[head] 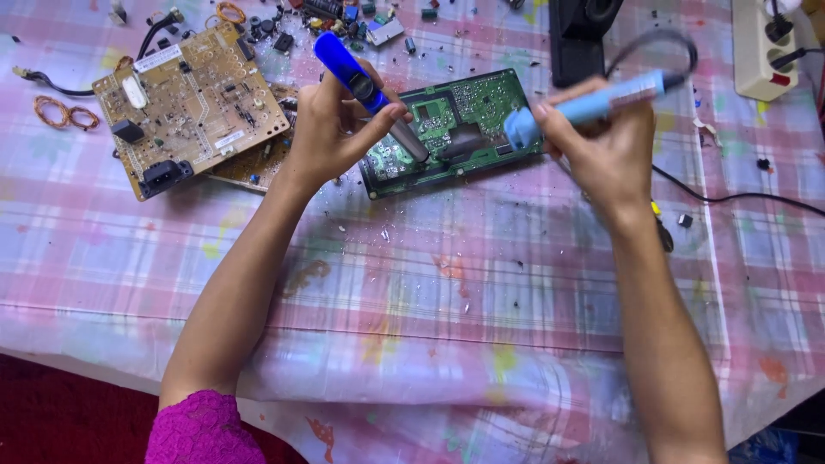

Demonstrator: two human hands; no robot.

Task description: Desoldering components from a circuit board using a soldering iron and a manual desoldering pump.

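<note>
Seen from above, two bare hands meet over a green board (451, 129) lying flat on a pink plaid cloth (447, 292). Left hand (331, 129) is wrapped around a dark blue pump (361, 86), fingers and thumb pressed on its barrel; the tool slants down to the right, its grey tip touching the board near the middle. Right hand (601, 142) is closed around a light blue iron (593, 105), held nearly level with its front end pointing left and down onto the board, just beside the pump's tip. The board thus sits between and slightly below both grips, touched by the tools rather than the fingers. The iron's black cord (730, 196) loops behind the hand and trails off to the right across the cloth.

To the left, a tan board (189, 107) lies tilted, overlapping another board beneath it, close by the left wrist. Copper coils (60, 112) rest near the cloth's left edge. Small loose parts (344, 21) are strewn along the top. A white power strip (760, 51) sits at top right, a black object (580, 39) just behind the green board. A magenta sleeve (202, 430) shows at the lower left.
</note>
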